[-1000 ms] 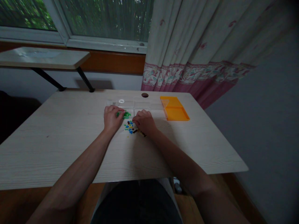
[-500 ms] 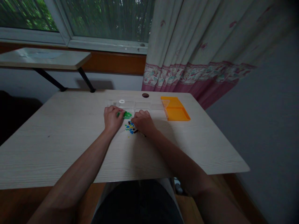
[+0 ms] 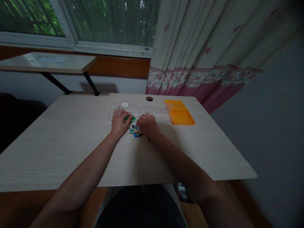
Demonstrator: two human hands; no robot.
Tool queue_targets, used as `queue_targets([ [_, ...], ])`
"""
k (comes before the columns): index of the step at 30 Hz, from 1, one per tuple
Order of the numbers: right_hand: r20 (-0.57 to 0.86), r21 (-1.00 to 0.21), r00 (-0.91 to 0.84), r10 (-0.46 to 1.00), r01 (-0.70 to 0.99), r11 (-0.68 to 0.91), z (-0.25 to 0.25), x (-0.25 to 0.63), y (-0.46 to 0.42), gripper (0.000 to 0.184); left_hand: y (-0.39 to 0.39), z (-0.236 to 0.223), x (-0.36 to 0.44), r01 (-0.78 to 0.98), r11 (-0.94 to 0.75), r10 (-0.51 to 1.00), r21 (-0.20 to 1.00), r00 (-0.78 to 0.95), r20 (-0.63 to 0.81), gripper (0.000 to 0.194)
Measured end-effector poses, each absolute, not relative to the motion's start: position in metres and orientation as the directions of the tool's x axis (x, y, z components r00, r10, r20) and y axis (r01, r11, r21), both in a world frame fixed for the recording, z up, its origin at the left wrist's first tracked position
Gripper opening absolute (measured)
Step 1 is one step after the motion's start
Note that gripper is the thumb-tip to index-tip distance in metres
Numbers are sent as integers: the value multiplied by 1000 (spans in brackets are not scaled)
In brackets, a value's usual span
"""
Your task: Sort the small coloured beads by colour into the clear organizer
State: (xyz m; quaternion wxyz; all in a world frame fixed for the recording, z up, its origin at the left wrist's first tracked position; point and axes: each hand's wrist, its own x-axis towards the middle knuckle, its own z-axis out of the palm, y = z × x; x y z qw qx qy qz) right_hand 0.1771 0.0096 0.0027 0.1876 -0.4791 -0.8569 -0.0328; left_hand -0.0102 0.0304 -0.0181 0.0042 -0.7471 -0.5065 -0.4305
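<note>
My left hand point(image 3: 120, 123) rests over the near left part of a clear plastic compartment box point(image 3: 163, 118), its thumb and fingers closed beside small green pieces point(image 3: 133, 119). Whether a piece is between those fingertips cannot be made out. Close by on the right, my right hand point(image 3: 149, 125) is curled with its fingertips pinched at the upper right of a little pile of blue, yellow, green and dark pieces point(image 3: 135, 131). What the pinch holds is hidden. The pile lies on the table point(image 3: 83, 148) in front of the box.
An orange tray or lid point(image 3: 183, 118) lies at the right end of the clear box. Behind the box is a round hole point(image 3: 149, 98) in the tabletop. A raised shelf point(image 3: 57, 65) on black legs stands at the back left; a curtain point(image 3: 190, 47) hangs behind.
My left hand has shifted slightly right, covering more of the green pieces. My right hand stays near the pile with little movement. The whole view has shifted a little.
</note>
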Motion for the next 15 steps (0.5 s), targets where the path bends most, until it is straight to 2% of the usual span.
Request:
queue_targets([
  [4, 397, -208, -418, 817, 826, 524, -1, 179, 13, 13, 28, -16, -7, 734, -525, 753, 431, 165, 637, 17],
  [7, 461, -321, -320, 828, 810, 491, -4, 180, 18, 15, 25, -14, -6, 699, -571, 744, 432, 218, 632, 18],
  [11, 517, -499, -210, 830, 714, 491, -4, 181, 22, 16, 22, -11, -5, 663, -621, 724, 418, 279, 632, 20],
  [15, 536, -601, -137, 833, 631, 490, -2, 180, 25, 12, 20, -10, -6, 645, -646, 704, 408, 297, 645, 20],
])
